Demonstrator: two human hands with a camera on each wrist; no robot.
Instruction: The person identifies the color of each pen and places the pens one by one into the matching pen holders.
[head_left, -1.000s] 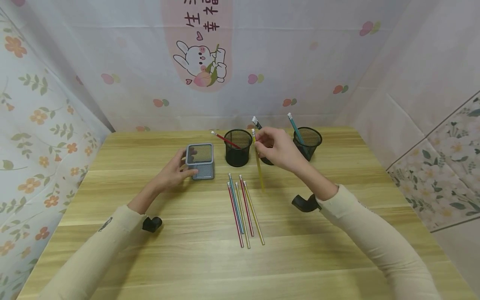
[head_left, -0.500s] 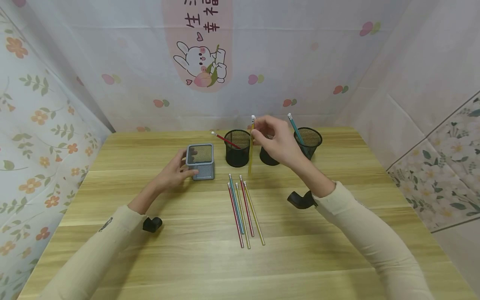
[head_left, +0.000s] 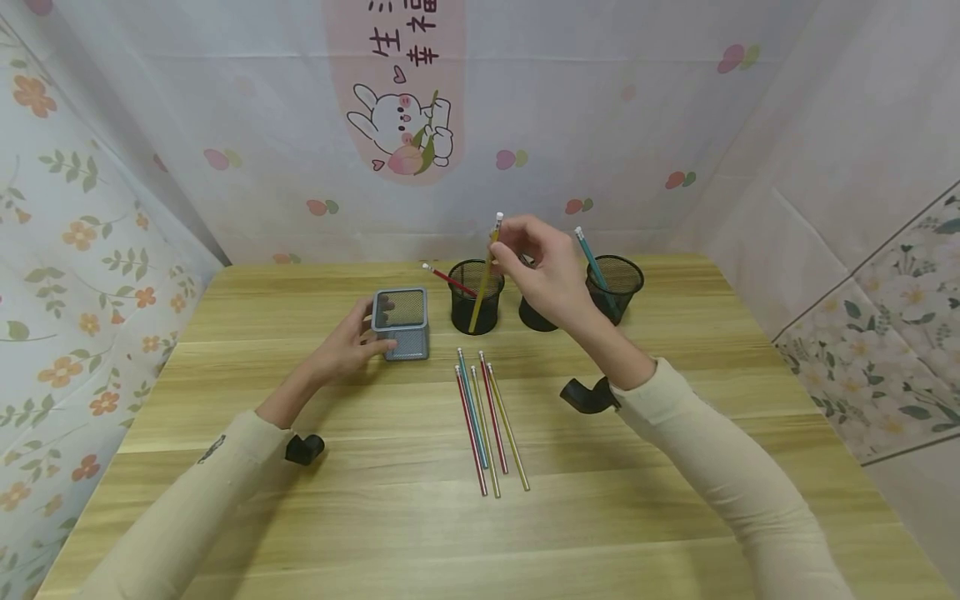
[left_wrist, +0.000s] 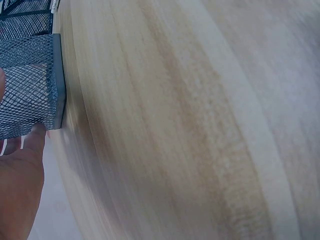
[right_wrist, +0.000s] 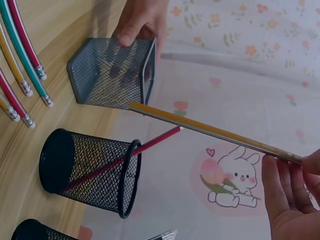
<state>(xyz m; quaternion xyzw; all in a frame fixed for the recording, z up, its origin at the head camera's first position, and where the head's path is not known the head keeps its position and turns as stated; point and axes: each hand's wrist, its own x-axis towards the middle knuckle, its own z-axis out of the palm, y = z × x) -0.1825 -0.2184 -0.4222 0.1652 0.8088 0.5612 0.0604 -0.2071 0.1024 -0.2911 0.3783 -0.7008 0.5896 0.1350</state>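
Note:
My left hand (head_left: 347,342) grips a square grey mesh pen holder (head_left: 409,343), thumb on its near side and fingers behind it. In the left wrist view its mesh wall (left_wrist: 27,95) stands upright on the table. My right hand (head_left: 551,271) pinches a yellow pencil (head_left: 481,296) near its white eraser, the other end slanting down and left. From the head this pencil overlaps a round black mesh cup (head_left: 461,321) holding one red pencil (head_left: 442,273). The right wrist view shows the yellow pencil (right_wrist: 210,131) raised above that cup's rim, its lower end pointing towards the grey holder.
Several red, teal and yellow pencils (head_left: 487,425) lie side by side mid-table. A second black cup (head_left: 534,317) is partly hidden behind my right hand. Farther right, another black cup (head_left: 628,287) holds a teal pencil (head_left: 592,260). A patterned curtain (head_left: 570,125) hangs behind the table.
My right hand has moved left and up with the yellow pencil, whose lower end has swung from the bare table to in front of the left black cup. The left hand stays put.

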